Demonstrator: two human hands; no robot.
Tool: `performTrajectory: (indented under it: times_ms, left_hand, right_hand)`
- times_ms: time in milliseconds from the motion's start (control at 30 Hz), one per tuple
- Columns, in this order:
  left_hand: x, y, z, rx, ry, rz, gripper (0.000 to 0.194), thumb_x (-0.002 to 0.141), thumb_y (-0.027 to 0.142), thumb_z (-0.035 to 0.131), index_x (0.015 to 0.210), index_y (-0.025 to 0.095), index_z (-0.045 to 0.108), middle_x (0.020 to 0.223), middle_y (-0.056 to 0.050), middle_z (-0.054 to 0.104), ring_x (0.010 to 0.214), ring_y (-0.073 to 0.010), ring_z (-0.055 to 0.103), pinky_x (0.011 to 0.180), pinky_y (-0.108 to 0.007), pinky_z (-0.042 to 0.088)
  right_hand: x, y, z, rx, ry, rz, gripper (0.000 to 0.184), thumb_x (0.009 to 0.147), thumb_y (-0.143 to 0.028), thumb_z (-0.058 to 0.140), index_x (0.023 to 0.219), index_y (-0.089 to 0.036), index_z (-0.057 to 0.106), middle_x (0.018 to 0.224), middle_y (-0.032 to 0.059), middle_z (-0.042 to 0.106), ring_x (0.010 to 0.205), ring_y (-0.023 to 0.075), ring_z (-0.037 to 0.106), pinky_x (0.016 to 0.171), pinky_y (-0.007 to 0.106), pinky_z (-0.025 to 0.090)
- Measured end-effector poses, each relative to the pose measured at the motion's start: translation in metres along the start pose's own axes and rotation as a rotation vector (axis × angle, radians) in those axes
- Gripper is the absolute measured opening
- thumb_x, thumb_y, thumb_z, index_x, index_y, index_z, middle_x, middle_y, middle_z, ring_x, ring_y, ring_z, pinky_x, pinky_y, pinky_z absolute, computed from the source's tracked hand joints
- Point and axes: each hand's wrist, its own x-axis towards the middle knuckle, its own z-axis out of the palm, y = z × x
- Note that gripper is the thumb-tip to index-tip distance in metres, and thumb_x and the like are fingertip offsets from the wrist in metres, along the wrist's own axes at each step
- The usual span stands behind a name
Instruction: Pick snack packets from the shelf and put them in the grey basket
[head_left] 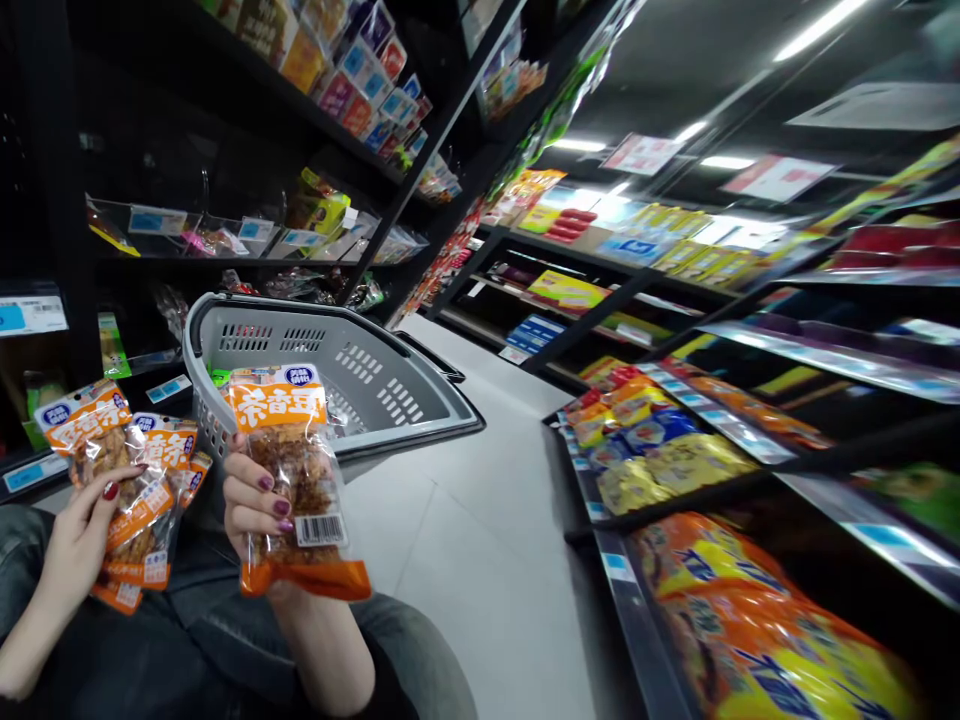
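Observation:
My right hand point(259, 505) grips one orange-and-clear snack packet point(296, 490) upright in front of the basket, its brown contents and barcode showing. Several matching snack packets point(142, 510), fanned over one another, are in my left hand point(86, 535) at the lower left, with the fingers laid across their front. A grey shopping basket point(345, 425) stands on the floor just beyond my right hand, its near side partly covered by the packet. Something bright green shows inside it near the left wall; the rest of its contents is hidden.
Dark shelves point(247, 262) with price tags and small packets rise close on my left. Across the pale floor point(450, 500), another shelf on the right holds orange and yellow bags point(750, 620). A black basket handle point(431, 355) lies along the far rim.

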Motion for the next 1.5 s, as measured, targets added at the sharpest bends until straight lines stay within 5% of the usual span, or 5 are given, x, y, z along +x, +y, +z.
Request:
performTrajectory:
  times_ms: [333, 667, 900, 1333, 1500]
  left_hand:
    - [0.000, 0.001, -0.001, 0.060, 0.004, 0.021, 0.047, 0.080, 0.056, 0.041, 0.099, 0.022, 0.066, 0.106, -0.007, 0.066, 0.106, -0.0270, 0.055, 0.097, -0.042, 0.037]
    - [-0.001, -0.001, 0.000, 0.058, 0.013, 0.020, 0.045, 0.082, 0.054, 0.040, 0.099, 0.022, 0.065, 0.108, -0.007, 0.065, 0.107, -0.0264, 0.054, 0.097, -0.042, 0.037]
    - [-0.001, -0.002, 0.000, 0.030, -0.015, 0.019, 0.044, 0.081, 0.054, 0.041, 0.101, 0.022, 0.065, 0.113, -0.007, 0.063, 0.112, -0.0263, 0.051, 0.102, -0.042, 0.031]
    - [-0.001, 0.013, 0.003, 0.054, 0.011, 0.029, 0.045, 0.081, 0.052, 0.041, 0.097, 0.019, 0.067, 0.104, -0.009, 0.067, 0.103, -0.0278, 0.056, 0.092, -0.041, 0.039]
    - [-0.003, 0.017, 0.003, 0.047, -0.004, 0.033, 0.040, 0.083, 0.046, 0.041, 0.097, 0.019, 0.067, 0.102, -0.008, 0.069, 0.097, -0.0257, 0.059, 0.088, -0.038, 0.042]
  right_hand:
    - [-0.016, -0.001, -0.005, -0.151, -0.369, 0.220, 0.068, 0.068, -0.081, -0.002, 0.059, -0.023, 0.034, 0.028, -0.0123, 0.023, 0.018, 0.0042, 0.014, 0.026, 0.015, 0.016]
    - [-0.025, 0.005, -0.003, -0.104, -0.252, 0.456, 0.074, 0.065, -0.083, -0.004, 0.060, -0.023, 0.040, 0.030, -0.0114, 0.026, 0.019, 0.0030, 0.015, 0.026, 0.014, 0.016]
    - [-0.008, 0.002, 0.011, 0.164, -0.009, 0.170, 0.088, 0.065, -0.068, -0.030, 0.070, -0.023, 0.045, 0.046, -0.0102, 0.013, 0.034, 0.0057, -0.007, 0.028, 0.020, -0.007]
    - [-0.006, -0.104, 0.012, -0.589, 0.356, -0.755, 0.011, 0.074, -0.025, 0.061, 0.074, -0.022, 0.051, 0.079, -0.0008, 0.056, 0.074, 0.0128, 0.056, 0.070, 0.026, 0.046]
    - [0.058, -0.131, -0.023, -1.276, 0.179, -0.504, 0.012, 0.070, -0.025, 0.064, 0.068, -0.018, 0.055, 0.063, -0.0021, 0.057, 0.055, 0.0106, 0.052, 0.055, 0.024, 0.041]
